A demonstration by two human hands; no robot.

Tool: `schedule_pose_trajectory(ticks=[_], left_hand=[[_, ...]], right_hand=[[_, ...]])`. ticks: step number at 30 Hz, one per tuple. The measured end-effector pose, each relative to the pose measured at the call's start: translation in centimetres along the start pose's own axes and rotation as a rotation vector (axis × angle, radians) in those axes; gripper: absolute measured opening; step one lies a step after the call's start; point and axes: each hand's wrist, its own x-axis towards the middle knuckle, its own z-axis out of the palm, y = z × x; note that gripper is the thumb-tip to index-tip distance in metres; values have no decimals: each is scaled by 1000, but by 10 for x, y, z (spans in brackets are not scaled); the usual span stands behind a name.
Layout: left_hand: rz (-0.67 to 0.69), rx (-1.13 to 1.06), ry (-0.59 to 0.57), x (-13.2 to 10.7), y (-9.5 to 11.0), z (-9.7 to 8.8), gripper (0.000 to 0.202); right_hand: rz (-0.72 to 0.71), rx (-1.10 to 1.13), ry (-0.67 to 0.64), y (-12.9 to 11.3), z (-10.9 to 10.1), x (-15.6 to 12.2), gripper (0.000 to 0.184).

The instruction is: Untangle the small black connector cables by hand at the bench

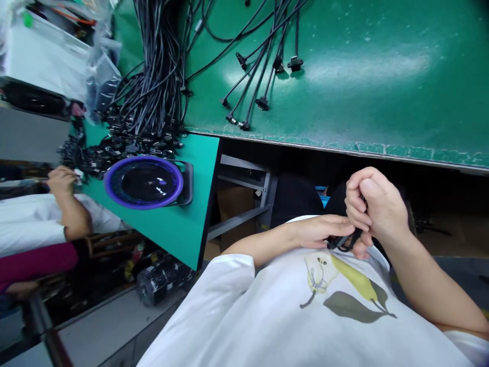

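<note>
Top: white T-shirt (pixel 244 326)
Print: pale pear (pixel 320 272) with thin grey bow, yellow leaf (pixel 353 278), dark grey leaf (pixel 353 308)
Sleeves: loose white left sleeve (pixel 225 285)
Hands: bare left hand (pixel 321 230), bare right hand (pixel 376 204)

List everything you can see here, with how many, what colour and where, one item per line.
bench mat: one, green, across the top
loose cables with connectors: several, black, on the bench mat
cable bundle: one, black, at the mat's left end
round object: one, dark with purple ring, on the teal bench top
teal bench top: one, teal, left of centre
white box: one, white, top left
clear plastic bag: one, clear, beside the white box
co-worker: one, white sleeve, far left
held cable: one, black, between the hands
left grip: one, bare, on the held cable
right grip: one, bare, curled on the held cable
shirt: one, white with pear print, bottom
</note>
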Motion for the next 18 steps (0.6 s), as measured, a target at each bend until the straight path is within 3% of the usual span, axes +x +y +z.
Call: schedule_pose_trajectory(ticks=[4, 7, 10, 12, 14, 18], left_hand=[[109, 31, 176, 11, 2, 5, 43], [229, -30, 295, 14, 9, 4, 40], [367, 21, 336, 13, 15, -1, 38], [375, 118, 308, 11, 15, -4, 40], [313, 191, 238, 10, 11, -4, 43], [146, 88, 73, 11, 6, 5, 37]], right_hand=[[-18, -174, 87, 2, -15, 12, 20], [-188, -523, 199, 4, -27, 14, 26], [-280, -730, 206, 8, -32, 5, 42], [-238, -685, 173, 9, -30, 1, 52], [-125, -494, 160, 8, -25, 1, 55], [125, -16, 153, -2, -12, 10, 27]])
